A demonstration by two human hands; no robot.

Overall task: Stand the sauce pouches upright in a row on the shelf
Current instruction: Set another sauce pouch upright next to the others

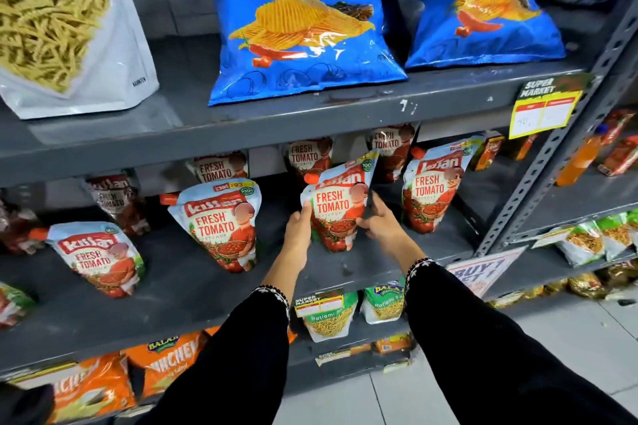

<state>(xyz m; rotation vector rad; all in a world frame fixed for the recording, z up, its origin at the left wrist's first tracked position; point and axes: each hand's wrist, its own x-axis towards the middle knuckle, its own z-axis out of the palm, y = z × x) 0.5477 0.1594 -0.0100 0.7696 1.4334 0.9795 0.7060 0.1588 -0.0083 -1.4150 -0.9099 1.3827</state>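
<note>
Tomato ketchup pouches stand on the grey middle shelf (193,290). My left hand (299,235) grips the left edge of one upright pouch (336,203) at the shelf's centre. My right hand (383,224) touches its right side, fingers spread. Three more front pouches stand apart: a pouch to the right (431,190), a pouch to the left (221,224) and a far-left pouch (100,259). Several more pouches stand behind them in a back row (310,155), partly hidden under the upper shelf.
The upper shelf carries blue crisp bags (300,21) and a white snack bag (65,28). Snack packs (328,317) fill the lower shelf. A perforated grey upright (552,162) bounds the shelf on the right, with a price tag (545,110) beside it.
</note>
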